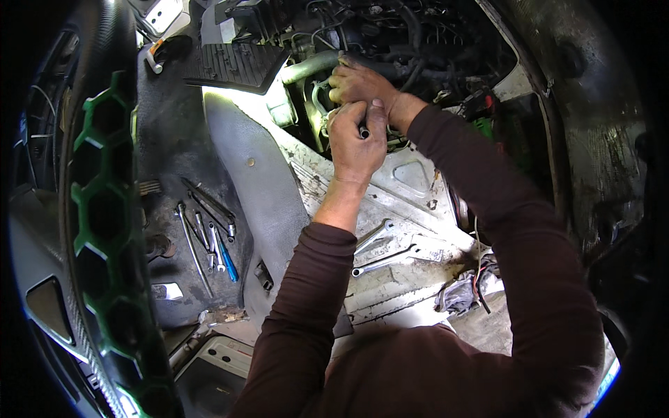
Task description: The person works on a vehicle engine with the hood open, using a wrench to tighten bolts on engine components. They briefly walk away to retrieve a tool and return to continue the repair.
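Observation:
My left hand (357, 143) is closed in a fist around a slim metal tool (364, 132). Only its round dark end shows beside the thumb, so its exact kind stays hidden. Just beyond it, my right hand (364, 87) reaches over the engine (390, 35) with its fingers curled. Whatever those fingers grip is out of sight behind them. A thick pale hose (310, 67) runs up against the right fingertips. Thinner pipes (319, 97) curve down beside both hands.
Two wrenches (387, 261) lie on the worn white metal panel (411, 202) below my hands. On the dark floor at left are several hand tools, including a blue-handled screwdriver (228, 263) and a long bar (194, 247). A ribbed black plate (237, 66) and a crumpled rag (458, 294) flank the panel.

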{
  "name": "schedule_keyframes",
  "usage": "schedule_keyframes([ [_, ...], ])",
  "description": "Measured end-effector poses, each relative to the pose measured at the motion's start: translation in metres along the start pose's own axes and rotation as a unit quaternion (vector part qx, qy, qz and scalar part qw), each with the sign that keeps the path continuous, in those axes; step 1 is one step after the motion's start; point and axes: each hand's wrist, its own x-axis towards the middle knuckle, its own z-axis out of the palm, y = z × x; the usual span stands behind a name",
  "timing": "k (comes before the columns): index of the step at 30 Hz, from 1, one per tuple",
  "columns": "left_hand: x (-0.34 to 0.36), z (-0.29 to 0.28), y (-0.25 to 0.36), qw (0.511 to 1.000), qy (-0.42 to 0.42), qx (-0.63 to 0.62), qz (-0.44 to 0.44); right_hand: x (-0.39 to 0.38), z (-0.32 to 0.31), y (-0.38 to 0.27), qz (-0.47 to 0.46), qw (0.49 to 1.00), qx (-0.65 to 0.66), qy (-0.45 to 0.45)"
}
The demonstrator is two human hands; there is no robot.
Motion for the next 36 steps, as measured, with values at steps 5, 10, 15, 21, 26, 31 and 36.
schedule_keyframes([
  [5,-0.001,-0.016,0.014,0.995,-0.093,0.029,0.004,-0.016,-0.057,0.004,0.066,0.995,-0.030,-0.064],
  [10,0.001,-0.018,0.039,0.978,-0.191,0.074,0.048,-0.014,-0.062,0.009,0.051,0.990,-0.093,-0.092],
  [15,0.003,-0.010,0.036,0.991,-0.125,0.048,0.016,-0.004,-0.028,0.032,0.048,0.998,-0.035,0.034],
  [21,0.080,-0.053,0.047,0.939,-0.090,-0.313,-0.111,-0.020,-0.091,0.027,0.164,0.982,-0.036,0.087],
  [26,0.073,-0.045,0.017,0.917,-0.076,-0.344,-0.186,-0.033,-0.061,0.007,0.246,0.969,0.013,-0.009],
  [31,0.066,-0.046,0.006,0.877,-0.097,-0.423,-0.207,-0.038,-0.051,0.004,0.256,0.965,0.030,-0.054],
  [36,0.066,-0.041,-0.012,0.872,-0.049,-0.420,-0.246,-0.027,-0.034,0.009,0.253,0.963,0.068,-0.064],
])
